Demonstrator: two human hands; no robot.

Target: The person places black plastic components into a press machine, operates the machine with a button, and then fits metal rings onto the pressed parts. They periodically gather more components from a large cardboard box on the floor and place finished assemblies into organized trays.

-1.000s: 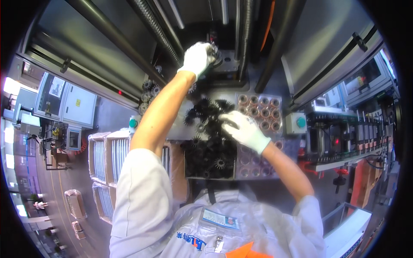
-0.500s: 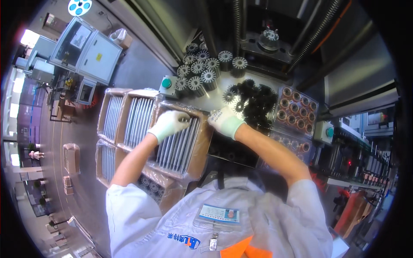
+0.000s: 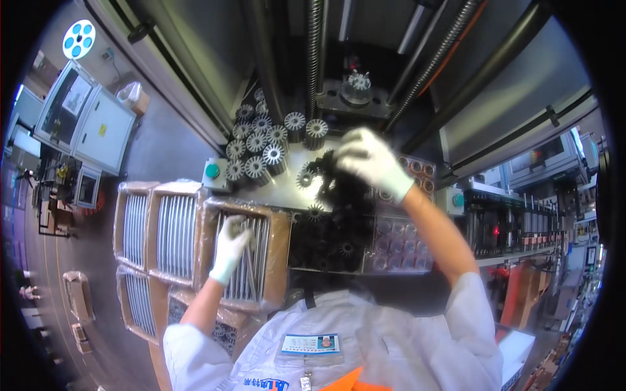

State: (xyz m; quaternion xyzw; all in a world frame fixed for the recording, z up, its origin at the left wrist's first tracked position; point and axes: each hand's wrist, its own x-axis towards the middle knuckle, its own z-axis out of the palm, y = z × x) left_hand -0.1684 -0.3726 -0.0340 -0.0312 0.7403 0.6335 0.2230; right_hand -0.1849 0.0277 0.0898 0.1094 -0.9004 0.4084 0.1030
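Slanting from the left hand (image 3: 231, 247) is 1 metal rod (image 3: 250, 266).

Right hand (image 3: 372, 159) is blurred — grip cannot be determined. Left hand (image 3: 231, 247) hides part of the metal rods (image 3: 260, 260). Orange piece (image 3: 352, 380) — cut off by lower edge.

Hands (image 3: 229, 251) (image 3: 373, 159) apart, right farther forward

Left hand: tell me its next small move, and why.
Probably lift the tilted rod clear of the carton: the left hand's fingers appear to be at its upper end, and it slants away from the neighbouring rods.
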